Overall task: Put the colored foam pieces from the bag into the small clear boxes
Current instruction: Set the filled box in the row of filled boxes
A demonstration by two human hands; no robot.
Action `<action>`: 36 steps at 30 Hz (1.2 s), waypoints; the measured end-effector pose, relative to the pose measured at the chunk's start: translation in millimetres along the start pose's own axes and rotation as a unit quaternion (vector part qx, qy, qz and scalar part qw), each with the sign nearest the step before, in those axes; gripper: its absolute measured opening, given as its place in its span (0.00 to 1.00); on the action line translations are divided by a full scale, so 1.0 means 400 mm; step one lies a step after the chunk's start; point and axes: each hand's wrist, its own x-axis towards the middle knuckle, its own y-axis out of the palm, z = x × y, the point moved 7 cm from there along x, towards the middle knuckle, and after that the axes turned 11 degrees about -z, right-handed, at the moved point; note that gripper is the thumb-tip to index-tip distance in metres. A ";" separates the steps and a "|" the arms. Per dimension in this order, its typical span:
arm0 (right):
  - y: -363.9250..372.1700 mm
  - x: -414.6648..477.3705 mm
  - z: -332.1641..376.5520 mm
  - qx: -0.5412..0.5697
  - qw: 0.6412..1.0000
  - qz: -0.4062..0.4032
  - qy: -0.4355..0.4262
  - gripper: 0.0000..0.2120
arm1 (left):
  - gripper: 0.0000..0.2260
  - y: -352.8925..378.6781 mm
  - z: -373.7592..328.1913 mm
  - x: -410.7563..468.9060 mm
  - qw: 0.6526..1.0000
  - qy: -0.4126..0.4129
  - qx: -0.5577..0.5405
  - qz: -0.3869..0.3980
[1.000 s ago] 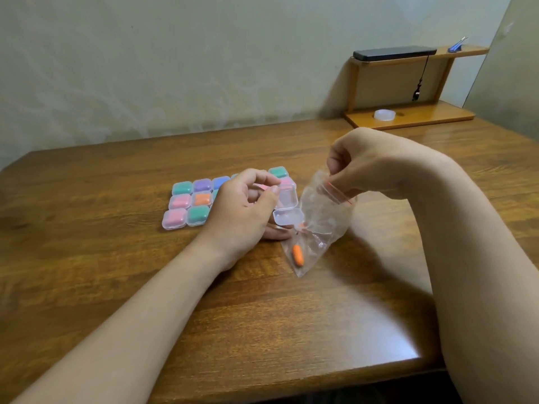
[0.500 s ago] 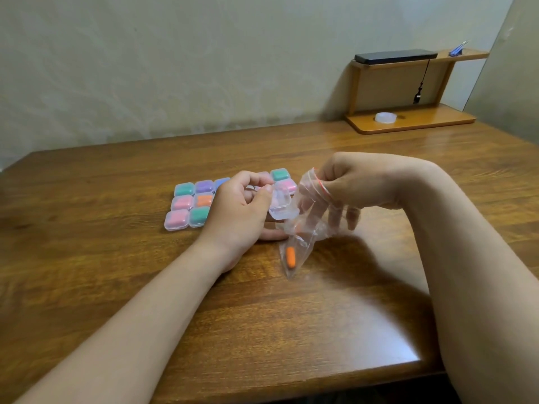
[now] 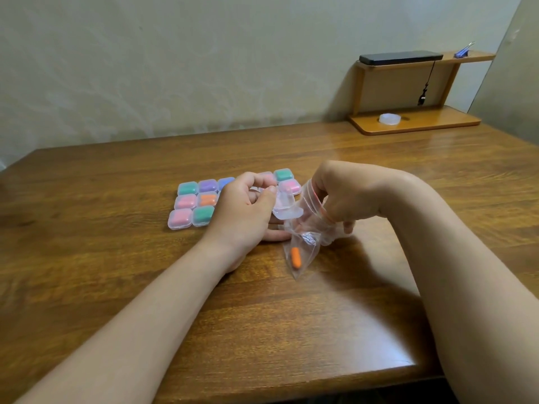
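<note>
most boxes [image 3: 201, 204] on the surface [image 3: 116, 258] look filled. the left hand [image 3: 248, 211] pinches an open box [image 3: 287, 207]; the right hand [image 3: 341, 196] grips the bag [image 3: 306, 243], one orange piece [image 3: 296, 257] left inside.

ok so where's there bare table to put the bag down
Bare table lies left of the filled boxes, behind them up to the wall, from the bag to the near edge, and between the right hand and the wooden shelf. It is crowded in the middle, where the left hand, open box and bag meet.
</note>
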 end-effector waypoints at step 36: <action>-0.101 -0.045 0.085 0.119 0.955 -0.187 -0.196 0.14 | 0.04 0.000 -0.008 -0.002 1.000 0.019 0.006 -0.013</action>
